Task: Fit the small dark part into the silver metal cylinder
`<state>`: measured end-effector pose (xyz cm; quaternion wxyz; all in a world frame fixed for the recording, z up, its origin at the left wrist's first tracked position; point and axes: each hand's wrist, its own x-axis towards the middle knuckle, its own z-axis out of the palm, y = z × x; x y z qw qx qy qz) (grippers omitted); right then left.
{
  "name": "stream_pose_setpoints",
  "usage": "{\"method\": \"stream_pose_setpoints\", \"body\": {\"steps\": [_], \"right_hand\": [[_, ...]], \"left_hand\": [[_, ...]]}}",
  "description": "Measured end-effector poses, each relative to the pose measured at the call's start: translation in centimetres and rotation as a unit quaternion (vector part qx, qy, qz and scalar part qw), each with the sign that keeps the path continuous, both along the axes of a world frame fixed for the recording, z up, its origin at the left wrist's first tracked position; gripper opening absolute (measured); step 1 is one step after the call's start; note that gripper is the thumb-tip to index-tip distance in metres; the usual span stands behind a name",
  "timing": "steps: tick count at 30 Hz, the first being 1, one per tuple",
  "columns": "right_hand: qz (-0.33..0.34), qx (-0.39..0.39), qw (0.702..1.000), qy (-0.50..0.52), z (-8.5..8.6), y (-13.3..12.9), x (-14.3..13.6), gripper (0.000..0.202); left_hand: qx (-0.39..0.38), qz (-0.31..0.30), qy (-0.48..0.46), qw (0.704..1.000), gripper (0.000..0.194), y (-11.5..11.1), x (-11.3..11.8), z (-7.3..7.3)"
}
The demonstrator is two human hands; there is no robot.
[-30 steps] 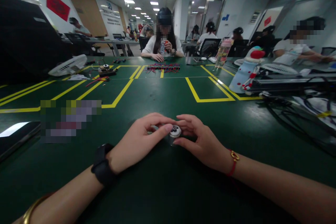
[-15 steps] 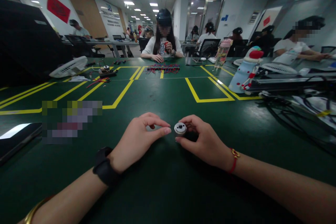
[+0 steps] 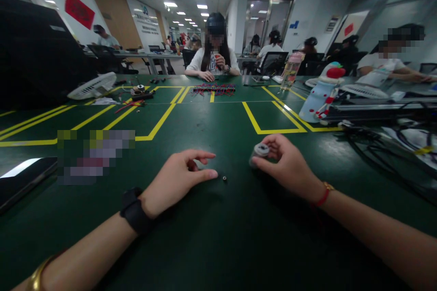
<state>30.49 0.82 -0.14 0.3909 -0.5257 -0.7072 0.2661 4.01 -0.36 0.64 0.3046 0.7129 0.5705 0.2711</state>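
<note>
1. Right hand [image 3: 290,163] is holding a motor-like metal cylinder [image 3: 255,158]; thumb is pressing the near side, fingers are wrapping the far side. Cylinder is leaning slightly, mid-width of the green desk [image 3: 201,122], well short of its far edge.
2. Left hand [image 3: 177,179] is hovering low or resting, can't tell which. Thumb and forefinger are standing moderately apart, nothing showing between them.
3. Small ring [image 3: 224,178] is lying on the desk just beside the left thumb tip, between the hands, nearer the left.
4. Risk: ring is sitting loose and looks light; a brush from the left thumb could send it rolling, maybe toward the near edge.
5. Risk: cylinder's side is looking smooth; a slack right-hand grip could let it slip or tip. Coming down on the ring, it could trap it.
6. Hidden: right fingertips are partly disappearing behind the cylinder; left lower fingers are curling out of sight. Cylinder's underside isn't showing, so contact with the desk is unclear.
7. Hard to read: cylinder's top is blurring; ring is too tiny for detail. Pixelated patch [image 3: 111,154] is masking something on the desk's left side. Dark slab [image 3: 30,188] is running off-frame there; desk's near edge is falling outside the view.
</note>
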Motion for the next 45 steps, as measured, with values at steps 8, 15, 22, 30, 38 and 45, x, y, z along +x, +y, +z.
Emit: {"method": "stream_pose_setpoints", "body": {"steps": [8,15,22,30,38,45], "right_hand": [[-0.359,0.001,0.913,-0.195,1.0,6.0,12.4,0.038],[-0.278,0.187,0.896,-0.292,0.8,3.5,7.4,0.059],[0.248,0.165,0.921,-0.25,-0.7,-2.2,-3.7,0.036],[0.12,0.219,0.945,-0.213,0.5,-0.1,-0.2,0.024],[-0.24,0.119,0.888,-0.374,4.8,4.0,11.5,0.032],[-0.239,0.032,0.896,-0.372,4.5,4.9,13.3,0.026]], "left_hand": [[0.013,0.169,-0.105,0.98,0.037,3.4,-5.5,-1.1],[0.02,0.193,-0.111,0.975,0.039,3.9,-5.2,-2.0],[0.025,0.198,-0.098,0.975,0.038,4.0,-5.0,-2.1],[0.021,0.188,-0.106,0.976,0.036,3.8,-5.2,-2.2],[0.019,0.184,-0.11,0.976,0.035,3.9,-5.3,-2.2],[0.016,0.185,-0.11,0.976,0.039,3.7,-5.3,-2.1]]}}
